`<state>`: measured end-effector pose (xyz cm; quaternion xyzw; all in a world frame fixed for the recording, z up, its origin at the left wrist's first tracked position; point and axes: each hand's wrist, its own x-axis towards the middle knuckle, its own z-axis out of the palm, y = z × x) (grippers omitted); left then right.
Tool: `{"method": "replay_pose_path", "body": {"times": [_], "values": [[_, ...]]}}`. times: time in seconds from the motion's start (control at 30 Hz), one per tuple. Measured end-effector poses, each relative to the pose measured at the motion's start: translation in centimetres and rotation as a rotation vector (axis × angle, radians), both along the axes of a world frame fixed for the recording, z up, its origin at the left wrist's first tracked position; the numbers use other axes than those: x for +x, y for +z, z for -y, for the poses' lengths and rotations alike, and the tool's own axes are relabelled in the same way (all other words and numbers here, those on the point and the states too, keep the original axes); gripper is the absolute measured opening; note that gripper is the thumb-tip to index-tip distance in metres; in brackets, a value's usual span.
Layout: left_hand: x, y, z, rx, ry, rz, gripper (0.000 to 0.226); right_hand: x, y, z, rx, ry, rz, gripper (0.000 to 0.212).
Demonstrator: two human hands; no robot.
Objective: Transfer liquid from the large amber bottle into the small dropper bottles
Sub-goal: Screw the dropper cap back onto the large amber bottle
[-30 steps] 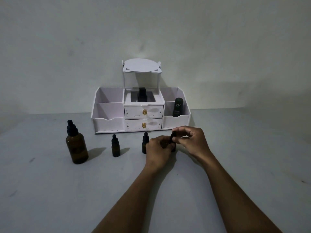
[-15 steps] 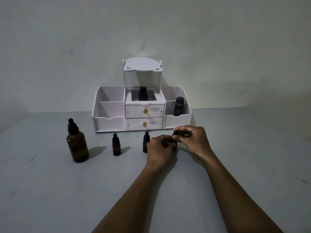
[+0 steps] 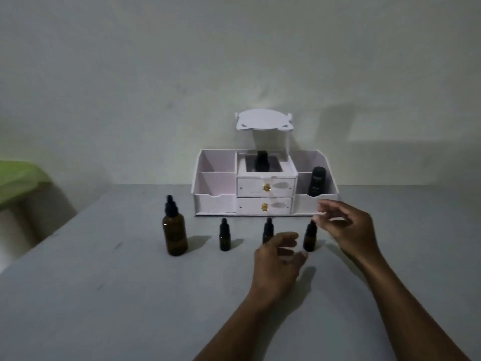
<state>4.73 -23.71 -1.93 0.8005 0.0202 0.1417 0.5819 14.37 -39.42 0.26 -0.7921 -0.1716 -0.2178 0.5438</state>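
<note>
The large amber bottle point(image 3: 174, 232) with a black dropper cap stands upright at the left of the grey table point(image 3: 104, 295). Three small dropper bottles stand in a row to its right: one point(image 3: 224, 235), one point(image 3: 268, 230) partly hidden behind my left hand, and one point(image 3: 310, 237) with its cap on. My left hand point(image 3: 278, 261) hovers open just left of the rightmost bottle, apart from it. My right hand point(image 3: 343, 225) is open just right of that bottle's cap, fingers spread, holding nothing.
A white desk organizer point(image 3: 265, 183) with two drawers stands against the wall behind the bottles. It holds a black bottle point(image 3: 261, 161) in the middle and a black tube point(image 3: 318, 181) at the right. Something green point(image 3: 18, 181) sits beyond the table's left edge.
Both hands have let go of the rightmost small bottle, which now stands alone. My left hand drew back toward me and my right hand moved off to the right. The camera view shifted.
</note>
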Motion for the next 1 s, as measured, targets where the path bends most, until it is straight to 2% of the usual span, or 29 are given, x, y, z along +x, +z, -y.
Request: {"method": "replay_pose_path", "body": {"times": [0.13, 0.23, 0.3, 0.4, 0.47, 0.63, 0.77, 1.0], "values": [[-3.6, 2.0, -5.1, -0.079, 0.067, 0.176, 0.026, -1.2, 0.9, -1.0, 0.059, 0.002, 0.134, 0.027], [-5.9, 3.4, -11.5, -0.210, 0.289, 0.312, 0.016, -3.1, 2.3, -3.1, 0.086, 0.029, 0.241, 0.023], [-6.8, 3.9, -16.0, -0.270, 0.441, 0.347, 0.011, -4.3, 3.5, -5.4, 0.105, 0.070, 0.280, 0.020], [-6.7, 3.3, -21.6, -0.186, 0.608, 0.282, 0.010, -5.2, 5.2, -10.1, 0.128, 0.220, 0.262, 0.015], [-6.3, 2.4, -23.7, -0.165, 0.571, 0.193, 0.019, -5.3, 6.0, -13.5, 0.097, 0.313, 0.219, 0.013], [-4.9, 0.7, -24.7, -0.179, 0.274, 0.085, 0.058, -4.9, 6.0, -21.7, -0.044, 0.477, 0.067, 0.025], [-4.1, 0.0, -24.0, -0.174, 0.213, 0.111, 0.049, -4.4, 4.8, -25.2, -0.149, 0.536, -0.003, 0.037], [-3.8, -0.6, -24.9, -0.023, 0.206, 0.109, 0.046, -4.4, 3.2, -26.9, -0.155, 0.477, 0.049, 0.028]]}}
